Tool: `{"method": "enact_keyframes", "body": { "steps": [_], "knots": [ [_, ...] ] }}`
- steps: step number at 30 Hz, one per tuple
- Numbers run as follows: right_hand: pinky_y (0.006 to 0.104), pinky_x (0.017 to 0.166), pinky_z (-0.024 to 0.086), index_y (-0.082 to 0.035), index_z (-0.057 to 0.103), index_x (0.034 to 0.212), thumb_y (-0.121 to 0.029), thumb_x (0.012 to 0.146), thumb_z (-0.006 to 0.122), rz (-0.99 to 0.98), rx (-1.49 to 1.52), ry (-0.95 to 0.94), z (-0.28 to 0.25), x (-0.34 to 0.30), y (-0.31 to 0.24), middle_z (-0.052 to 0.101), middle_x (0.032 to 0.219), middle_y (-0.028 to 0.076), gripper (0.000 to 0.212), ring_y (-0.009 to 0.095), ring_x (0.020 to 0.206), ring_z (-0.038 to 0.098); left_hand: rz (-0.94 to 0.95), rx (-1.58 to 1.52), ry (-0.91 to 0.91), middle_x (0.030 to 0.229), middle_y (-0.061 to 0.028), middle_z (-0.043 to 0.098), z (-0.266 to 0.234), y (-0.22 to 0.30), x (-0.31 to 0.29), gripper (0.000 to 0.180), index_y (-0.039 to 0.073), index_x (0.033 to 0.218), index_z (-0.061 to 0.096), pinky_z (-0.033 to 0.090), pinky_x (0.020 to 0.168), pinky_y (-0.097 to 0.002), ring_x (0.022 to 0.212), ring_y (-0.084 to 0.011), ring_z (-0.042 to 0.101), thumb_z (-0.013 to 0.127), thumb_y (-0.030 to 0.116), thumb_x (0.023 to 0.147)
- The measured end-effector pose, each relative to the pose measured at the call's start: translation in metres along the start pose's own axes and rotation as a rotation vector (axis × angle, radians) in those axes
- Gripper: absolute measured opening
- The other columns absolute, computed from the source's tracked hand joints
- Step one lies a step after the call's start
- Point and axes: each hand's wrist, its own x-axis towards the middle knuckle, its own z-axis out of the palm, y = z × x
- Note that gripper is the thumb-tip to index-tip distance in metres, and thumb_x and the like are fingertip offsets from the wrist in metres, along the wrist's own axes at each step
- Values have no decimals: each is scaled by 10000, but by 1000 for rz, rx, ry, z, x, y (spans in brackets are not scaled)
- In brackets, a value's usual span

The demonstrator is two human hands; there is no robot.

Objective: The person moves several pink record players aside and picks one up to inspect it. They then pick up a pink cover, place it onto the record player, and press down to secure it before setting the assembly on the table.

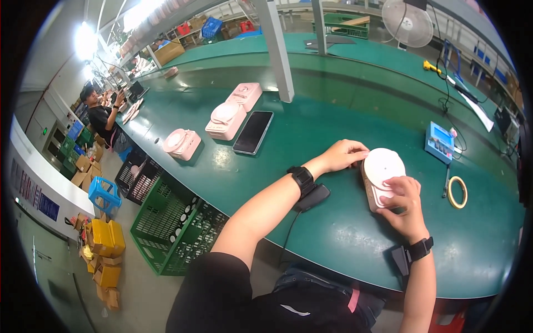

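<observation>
A pale pink, box-shaped device (371, 191) with a white round disc (384, 166) on top lies on the green worktable in front of me. My left hand (343, 155) reaches in from the left, its bent fingertips pressed against the device's far left side by the disc. Curled over the near right side, my right hand (404, 205) grips the device between thumb and fingers. Farther left on the table lie similar pink devices: one alone (182, 144), another (226, 119) beside a dark phone (253, 132), and one (246, 95) behind it.
To the right are a blue instrument (440, 141) with cables and a yellow tape ring (457, 192). A grey post (277, 53) rises from the table. Green crates (166, 227) and a blue stool (104, 195) stand at left, where another person (102, 119) works. A fan (407, 23) stands behind.
</observation>
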Motion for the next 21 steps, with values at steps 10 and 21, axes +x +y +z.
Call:
{"method": "enact_keyframes", "body": {
  "steps": [10, 21],
  "knots": [
    [377, 873, 412, -72, 661, 705, -43, 502, 799, -43, -77, -18, -3, 1, 1, 595, 1074, 80, 248, 289, 1046, 498, 4, 13, -5, 859, -25, 629, -1, 2, 3, 325, 29, 1077, 625, 467, 606, -242, 699, -92, 543, 552, 303, 917],
    [357, 874, 387, -79, 679, 710, -61, 538, 806, -32, -20, 6, 0, 0, 3, 601, 1061, 58, 215, 259, 1013, 509, 19, -19, 21, 832, -34, 644, -2, -2, 4, 294, 15, 1025, 638, 469, 574, -245, 643, -97, 561, 565, 273, 905]
  ]
}}
